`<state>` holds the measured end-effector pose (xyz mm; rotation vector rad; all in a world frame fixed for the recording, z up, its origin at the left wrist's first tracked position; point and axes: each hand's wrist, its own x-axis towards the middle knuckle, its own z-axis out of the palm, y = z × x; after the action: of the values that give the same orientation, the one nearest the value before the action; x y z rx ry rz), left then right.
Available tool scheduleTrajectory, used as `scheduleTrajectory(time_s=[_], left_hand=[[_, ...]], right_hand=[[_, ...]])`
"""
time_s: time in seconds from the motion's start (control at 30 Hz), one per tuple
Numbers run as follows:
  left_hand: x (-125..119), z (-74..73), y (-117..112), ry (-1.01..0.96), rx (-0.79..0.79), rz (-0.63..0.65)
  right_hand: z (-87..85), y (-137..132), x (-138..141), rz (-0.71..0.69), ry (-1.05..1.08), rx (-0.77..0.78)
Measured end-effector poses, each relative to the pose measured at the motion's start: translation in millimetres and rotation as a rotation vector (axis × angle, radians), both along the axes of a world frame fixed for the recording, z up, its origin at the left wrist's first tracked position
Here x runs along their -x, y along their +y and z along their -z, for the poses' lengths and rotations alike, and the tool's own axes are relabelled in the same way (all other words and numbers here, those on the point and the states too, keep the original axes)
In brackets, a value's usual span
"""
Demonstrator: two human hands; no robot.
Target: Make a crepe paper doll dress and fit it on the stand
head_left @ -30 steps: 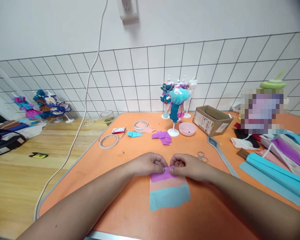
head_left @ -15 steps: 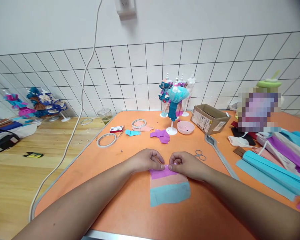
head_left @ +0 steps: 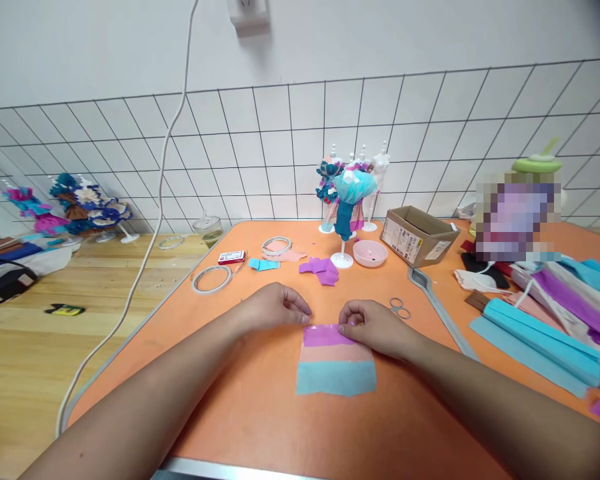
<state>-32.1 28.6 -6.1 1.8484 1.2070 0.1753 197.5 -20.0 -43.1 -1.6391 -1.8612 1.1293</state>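
A layered piece of thin crepe-like paper (head_left: 336, 377), banded purple, peach and light blue, lies on the orange table mat with a shiny strip along its top edge. My right hand (head_left: 375, 328) pinches the upper right corner of its purple band between thumb and curled fingers. Just above the opposite corner hovers my left hand (head_left: 280, 308), its fingers loosely bent and a little apart from the thumb, with nothing visible in them. Small scissors (head_left: 400, 308) lie beyond my right hand. Purple paper scraps (head_left: 321, 271) sit farther back.
Behind stand a small dress form (head_left: 351, 193) in blue paper, a pink bowl (head_left: 371, 253) and a cardboard box (head_left: 418, 237). Tape rolls (head_left: 212, 280) and a red-and-white box (head_left: 231, 257) are at the left. Folded blue paper (head_left: 540, 343) covers the right side. A white cable (head_left: 153, 247) hangs at left.
My left hand has let go of the paper's top edge and moved left and slightly away. The paper lies flatter, its lower edge shifted up a little. My right hand keeps its pinch.
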Motion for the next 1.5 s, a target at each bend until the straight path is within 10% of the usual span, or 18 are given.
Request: scheduleTrajectory(time_s=[0.27, 0.63, 1.2, 1.5], left_hand=[[-19, 9.9, -11, 0.094, -0.245, 0.057], [-8, 9.8, 1, -0.036, 0.095, 0.117], [-11, 24.0, 0, 0.068, -0.167, 0.054], [-15, 25.4, -1, 0.081, -0.251, 0.046]], right_hand=[[-1.3, -1, 2, -0.005, 0.025, -0.009], [0.8, 2, -2, 0.001, 0.062, 0.037], [-5.3, 5, -23, -0.104, 0.237, 0.270], [-6.4, 7, -20, -0.016, -0.047, -0.012]])
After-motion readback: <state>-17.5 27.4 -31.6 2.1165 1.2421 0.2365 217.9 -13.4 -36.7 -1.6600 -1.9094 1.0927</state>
